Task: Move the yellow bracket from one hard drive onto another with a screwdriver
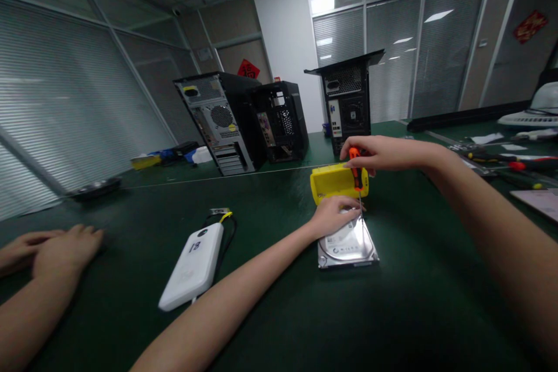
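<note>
A silver hard drive [347, 244] lies flat on the green table. My left hand [335, 215] rests on its far part, its fingers curled near the screwdriver's shaft. An orange and black screwdriver [357, 178] stands upright, its thin shaft reaching down to the drive's right side. My right hand [364, 153] grips the top of its handle from above. Just behind the drive is an open yellow case [325, 183], partly hidden by both hands.
A white power bank [192, 267] with a cable lies left of my left forearm. Another person's hands [70, 250] rest at the far left. Computer cases [244, 110] stand at the back; another [349, 102] is behind the yellow case. Tools [501, 157] lie at the right.
</note>
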A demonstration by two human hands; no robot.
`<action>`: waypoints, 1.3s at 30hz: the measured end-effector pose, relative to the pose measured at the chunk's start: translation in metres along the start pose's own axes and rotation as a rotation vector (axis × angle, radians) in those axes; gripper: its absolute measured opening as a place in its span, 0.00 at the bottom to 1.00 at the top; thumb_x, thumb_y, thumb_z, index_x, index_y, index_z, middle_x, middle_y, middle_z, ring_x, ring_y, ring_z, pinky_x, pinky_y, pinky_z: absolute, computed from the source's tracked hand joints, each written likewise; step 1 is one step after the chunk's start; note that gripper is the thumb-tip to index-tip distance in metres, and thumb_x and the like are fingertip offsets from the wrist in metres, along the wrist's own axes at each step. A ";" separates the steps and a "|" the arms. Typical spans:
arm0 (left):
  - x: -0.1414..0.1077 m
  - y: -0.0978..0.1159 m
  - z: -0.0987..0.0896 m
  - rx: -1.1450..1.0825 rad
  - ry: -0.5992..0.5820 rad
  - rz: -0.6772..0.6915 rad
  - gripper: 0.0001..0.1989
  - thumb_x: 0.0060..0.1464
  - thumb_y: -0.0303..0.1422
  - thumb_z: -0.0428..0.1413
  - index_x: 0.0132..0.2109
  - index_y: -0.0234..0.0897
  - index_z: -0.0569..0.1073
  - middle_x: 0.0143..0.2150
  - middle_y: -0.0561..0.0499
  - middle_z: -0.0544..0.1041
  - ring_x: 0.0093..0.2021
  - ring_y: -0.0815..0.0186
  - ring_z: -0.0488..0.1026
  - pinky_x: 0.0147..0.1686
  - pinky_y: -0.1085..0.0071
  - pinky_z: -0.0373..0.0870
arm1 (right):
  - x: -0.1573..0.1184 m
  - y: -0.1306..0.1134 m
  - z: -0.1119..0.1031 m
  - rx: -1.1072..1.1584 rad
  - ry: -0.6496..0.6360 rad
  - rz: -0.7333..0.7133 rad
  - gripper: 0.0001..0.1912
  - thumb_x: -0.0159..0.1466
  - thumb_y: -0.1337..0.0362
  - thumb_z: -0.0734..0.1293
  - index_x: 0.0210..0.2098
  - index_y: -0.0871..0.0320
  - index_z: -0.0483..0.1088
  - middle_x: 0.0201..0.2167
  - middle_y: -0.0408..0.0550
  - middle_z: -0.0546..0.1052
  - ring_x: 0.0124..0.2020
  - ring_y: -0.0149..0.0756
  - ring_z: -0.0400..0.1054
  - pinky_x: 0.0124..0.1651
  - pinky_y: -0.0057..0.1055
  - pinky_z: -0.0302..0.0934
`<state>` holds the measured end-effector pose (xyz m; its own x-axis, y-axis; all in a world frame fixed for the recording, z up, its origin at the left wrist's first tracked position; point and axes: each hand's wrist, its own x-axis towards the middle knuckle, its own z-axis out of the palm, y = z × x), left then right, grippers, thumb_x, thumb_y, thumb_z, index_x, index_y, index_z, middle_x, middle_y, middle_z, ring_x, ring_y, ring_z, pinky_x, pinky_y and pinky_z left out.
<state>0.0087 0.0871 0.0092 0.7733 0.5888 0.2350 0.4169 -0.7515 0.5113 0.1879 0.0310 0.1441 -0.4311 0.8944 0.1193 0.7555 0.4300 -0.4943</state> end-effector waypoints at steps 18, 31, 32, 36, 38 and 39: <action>0.001 -0.003 0.002 -0.001 0.006 -0.031 0.14 0.56 0.39 0.51 0.44 0.40 0.76 0.48 0.52 0.76 0.50 0.64 0.70 0.53 0.68 0.62 | 0.004 0.000 0.005 -0.065 0.007 -0.010 0.14 0.63 0.63 0.56 0.47 0.58 0.62 0.38 0.52 0.73 0.31 0.32 0.70 0.31 0.27 0.62; 0.000 -0.002 0.001 0.000 0.014 -0.006 0.14 0.56 0.39 0.51 0.44 0.39 0.76 0.48 0.51 0.76 0.50 0.64 0.71 0.52 0.68 0.63 | 0.003 -0.006 0.005 -0.137 0.049 0.018 0.16 0.64 0.54 0.55 0.41 0.59 0.65 0.35 0.51 0.74 0.27 0.31 0.68 0.27 0.26 0.59; 0.000 -0.002 0.001 0.000 0.013 -0.008 0.14 0.56 0.39 0.51 0.44 0.39 0.76 0.48 0.51 0.76 0.49 0.64 0.71 0.52 0.68 0.63 | 0.003 -0.006 0.005 -0.119 0.033 0.027 0.15 0.64 0.57 0.55 0.42 0.59 0.64 0.35 0.51 0.74 0.26 0.31 0.68 0.27 0.26 0.59; 0.001 -0.002 0.002 -0.002 0.012 -0.014 0.14 0.56 0.38 0.51 0.44 0.39 0.76 0.48 0.51 0.76 0.50 0.63 0.71 0.52 0.68 0.63 | 0.003 -0.008 0.005 -0.065 -0.020 -0.025 0.13 0.63 0.62 0.56 0.46 0.59 0.61 0.33 0.50 0.73 0.26 0.31 0.69 0.29 0.26 0.61; 0.001 -0.001 0.002 -0.004 0.008 -0.013 0.14 0.56 0.38 0.51 0.44 0.39 0.76 0.48 0.51 0.76 0.50 0.64 0.70 0.52 0.68 0.63 | 0.003 -0.008 0.005 -0.053 -0.018 -0.050 0.13 0.63 0.61 0.57 0.45 0.59 0.62 0.33 0.49 0.73 0.26 0.31 0.69 0.30 0.26 0.62; 0.001 -0.001 0.001 -0.006 0.006 -0.011 0.14 0.56 0.38 0.51 0.44 0.39 0.76 0.48 0.51 0.76 0.50 0.64 0.71 0.52 0.68 0.63 | 0.002 -0.007 0.005 -0.050 -0.016 -0.053 0.12 0.63 0.61 0.57 0.44 0.59 0.62 0.34 0.50 0.73 0.26 0.31 0.69 0.29 0.27 0.62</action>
<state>0.0098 0.0877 0.0079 0.7659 0.5988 0.2344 0.4225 -0.7434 0.5185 0.1787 0.0293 0.1434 -0.4783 0.8685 0.1303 0.7552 0.4825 -0.4438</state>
